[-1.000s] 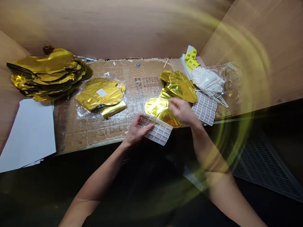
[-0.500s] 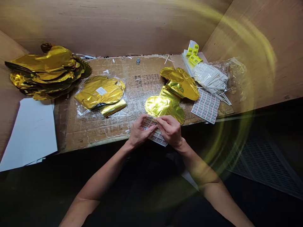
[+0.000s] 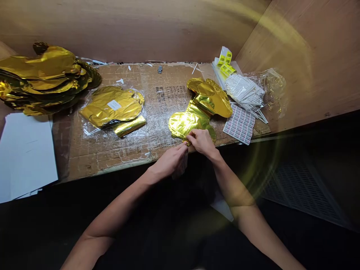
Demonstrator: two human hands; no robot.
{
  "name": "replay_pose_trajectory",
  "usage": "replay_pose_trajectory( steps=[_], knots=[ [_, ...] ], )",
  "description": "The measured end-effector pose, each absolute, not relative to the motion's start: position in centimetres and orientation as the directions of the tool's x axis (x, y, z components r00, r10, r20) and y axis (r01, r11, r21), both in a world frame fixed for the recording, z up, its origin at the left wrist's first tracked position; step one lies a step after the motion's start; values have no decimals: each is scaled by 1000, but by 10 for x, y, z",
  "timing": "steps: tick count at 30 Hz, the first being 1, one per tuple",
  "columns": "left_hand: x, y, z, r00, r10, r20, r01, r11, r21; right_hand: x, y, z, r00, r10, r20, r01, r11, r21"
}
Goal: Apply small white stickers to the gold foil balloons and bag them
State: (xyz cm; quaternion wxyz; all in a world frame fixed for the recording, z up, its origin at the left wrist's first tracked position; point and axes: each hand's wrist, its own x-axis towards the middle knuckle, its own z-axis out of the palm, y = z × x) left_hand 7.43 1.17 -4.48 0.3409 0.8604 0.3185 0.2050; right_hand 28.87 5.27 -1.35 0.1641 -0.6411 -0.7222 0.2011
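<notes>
A flat gold foil balloon (image 3: 184, 123) lies folded near the front edge of the cardboard-covered table. My right hand (image 3: 203, 142) is closed in a pinch at the balloon's near edge; anything small between thumb and finger is hidden. Just below and to the left, my left hand (image 3: 171, 160) is closed on a sheet of small printed stickers (image 3: 181, 167), now tilted so its print barely shows. The left fingertips meet the foil edge beside the right ones. A second sticker sheet (image 3: 240, 123) rests on the table to the right.
Stacked gold foil (image 3: 50, 80) sits at the left above white sheets (image 3: 26, 153). A clear bag of gold foil (image 3: 112, 107) lies left of centre. White sticks (image 3: 244, 89), yellow barcode labels (image 3: 227, 69) and crumpled clear plastic (image 3: 274, 88) are at the right. Wooden walls enclose the table.
My right hand has left the sticker sheet's face and moved up to the foil balloon's near edge. My left hand has turned, tipping the sheet downward. The view has shifted slightly.
</notes>
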Motion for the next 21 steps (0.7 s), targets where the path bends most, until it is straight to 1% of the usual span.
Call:
replay_pose_trajectory(
  steps=[2, 3, 4, 5, 6, 8, 9, 10, 11, 13, 18, 20, 21],
  knots=[
    [77, 10, -44, 711, 694, 117, 427, -558, 711, 289, 53, -13, -53, 998, 15, 949, 55, -312],
    [77, 10, -44, 709, 696, 111, 432, -554, 711, 292, 52, -13, -7, 999, 39, 964, 17, -265],
    [77, 9, -44, 706, 699, 111, 434, -552, 712, 296, 52, -11, 21, 999, 45, 960, -7, -279],
    [76, 9, -44, 705, 700, 115, 431, -551, 714, 301, 51, -10, 24, 999, 29, 937, -12, -350],
    [76, 9, -45, 704, 699, 122, 423, -552, 719, 305, 51, -8, 0, 1000, 0, 886, 0, -463],
    [74, 10, -46, 701, 698, 144, 396, -550, 735, 312, 52, -5, -121, 991, -55, 711, 48, -701],
    [74, 10, -46, 699, 699, 152, 384, -546, 744, 313, 53, -4, -190, 980, -64, 618, 69, -783],
    [74, 11, -46, 699, 698, 155, 376, -543, 751, 313, 54, -3, -245, 967, -64, 549, 84, -831],
    [74, 11, -45, 702, 696, 154, 371, -542, 754, 311, 56, -2, -285, 956, -64, 512, 96, -854],
    [74, 12, -44, 709, 690, 146, 372, -541, 754, 308, 61, -2, -339, 937, -81, 496, 105, -862],
    [76, 11, -43, 705, 692, 156, 351, -531, 771, 303, 71, -7, -338, 930, -143, 467, 34, -884],
    [77, 10, -44, 696, 697, 172, 321, -517, 793, 298, 71, -9, -305, 942, -143, 514, 37, -857],
    [77, 10, -44, 690, 702, 177, 310, -507, 804, 295, 71, -10, -280, 951, -134, 584, 58, -810]
  ],
)
